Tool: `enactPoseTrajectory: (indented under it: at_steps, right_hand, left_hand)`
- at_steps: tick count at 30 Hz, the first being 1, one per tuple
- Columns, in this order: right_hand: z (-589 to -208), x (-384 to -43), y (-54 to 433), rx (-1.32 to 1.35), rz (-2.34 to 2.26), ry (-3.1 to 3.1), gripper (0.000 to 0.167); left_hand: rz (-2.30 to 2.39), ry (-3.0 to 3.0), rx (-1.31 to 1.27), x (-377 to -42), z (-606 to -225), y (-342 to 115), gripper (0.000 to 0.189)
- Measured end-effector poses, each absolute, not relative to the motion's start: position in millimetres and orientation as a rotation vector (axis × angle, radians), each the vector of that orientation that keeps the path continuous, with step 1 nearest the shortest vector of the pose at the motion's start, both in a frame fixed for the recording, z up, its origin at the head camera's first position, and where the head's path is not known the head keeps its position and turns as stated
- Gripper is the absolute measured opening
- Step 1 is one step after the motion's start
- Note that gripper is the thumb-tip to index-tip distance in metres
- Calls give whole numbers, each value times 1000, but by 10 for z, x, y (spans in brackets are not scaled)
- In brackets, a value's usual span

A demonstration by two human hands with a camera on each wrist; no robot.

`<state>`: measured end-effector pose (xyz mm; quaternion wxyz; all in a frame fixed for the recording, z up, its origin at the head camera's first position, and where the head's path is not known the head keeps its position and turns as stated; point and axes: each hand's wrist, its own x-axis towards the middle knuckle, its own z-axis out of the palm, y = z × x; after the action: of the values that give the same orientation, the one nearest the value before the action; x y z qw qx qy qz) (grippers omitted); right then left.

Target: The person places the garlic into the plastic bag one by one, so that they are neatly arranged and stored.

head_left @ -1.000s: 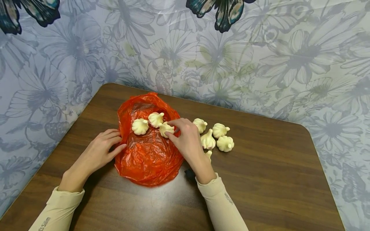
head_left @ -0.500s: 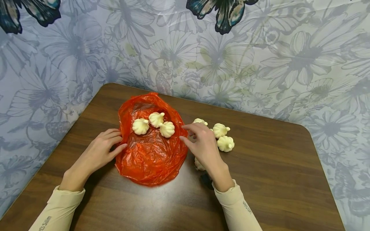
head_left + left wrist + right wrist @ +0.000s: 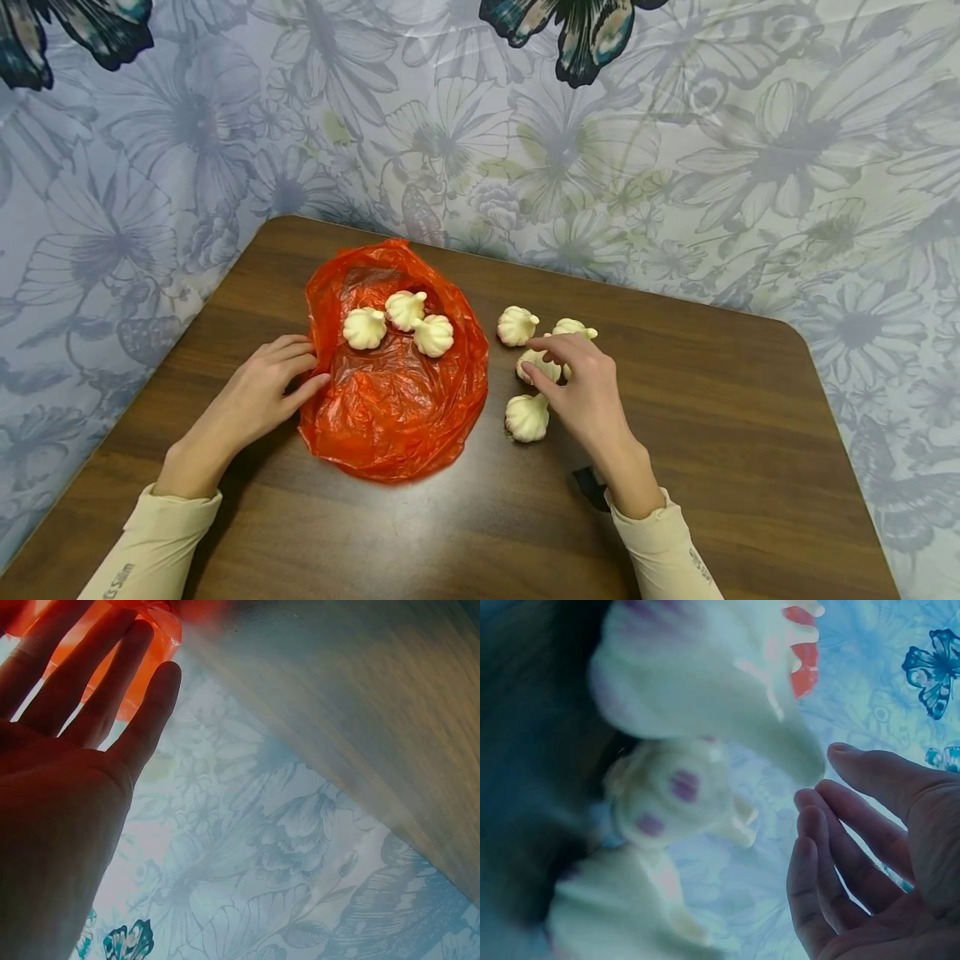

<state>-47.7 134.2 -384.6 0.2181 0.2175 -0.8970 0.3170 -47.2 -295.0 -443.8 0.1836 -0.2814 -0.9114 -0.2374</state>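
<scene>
A crinkled red plastic bag (image 3: 390,425) lies spread on the table with three garlic bulbs (image 3: 365,328) on it. My left hand (image 3: 255,387) rests at the bag's left edge, fingertips touching the plastic; the left wrist view shows its fingers nearly straight. To the right of the bag lie several more bulbs. My right hand (image 3: 588,387) is over them, thumb and forefinger parted around a middle bulb (image 3: 534,367), which it partly covers. In the right wrist view, the fingertips are right by the stem of a bulb (image 3: 697,667). A bulb (image 3: 527,418) lies nearest me.
One bulb (image 3: 517,326) sits at the back of the loose group, with another bulb (image 3: 574,327) partly behind the right hand. The brown wooden table (image 3: 735,450) backs onto a flower-patterned wall covering (image 3: 570,167). A small black object (image 3: 591,487) shows beside the right wrist.
My right hand has let go of the third bulb on the bag and moved right to the loose bulbs. The left hand has stayed at the bag's edge.
</scene>
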Motion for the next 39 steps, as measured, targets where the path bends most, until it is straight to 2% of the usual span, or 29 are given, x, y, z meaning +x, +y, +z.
enactPoseTrajectory:
  at_steps: [16,25,39]
  right_hand:
    - [-3841,-394,1971,629,729,-2526,41]
    - [-3913,-423,2090,674,687,-2525,46]
    - [-3981,-434,2157,560,695,-2563,35]
  left_hand:
    - [-669,-2562,-790,-456,-4423,-2954,23]
    - [-671,-2568,-789,-454,-4400,-2948,24]
    - [-670,-2557,-794,-459,-4452,-2955,25]
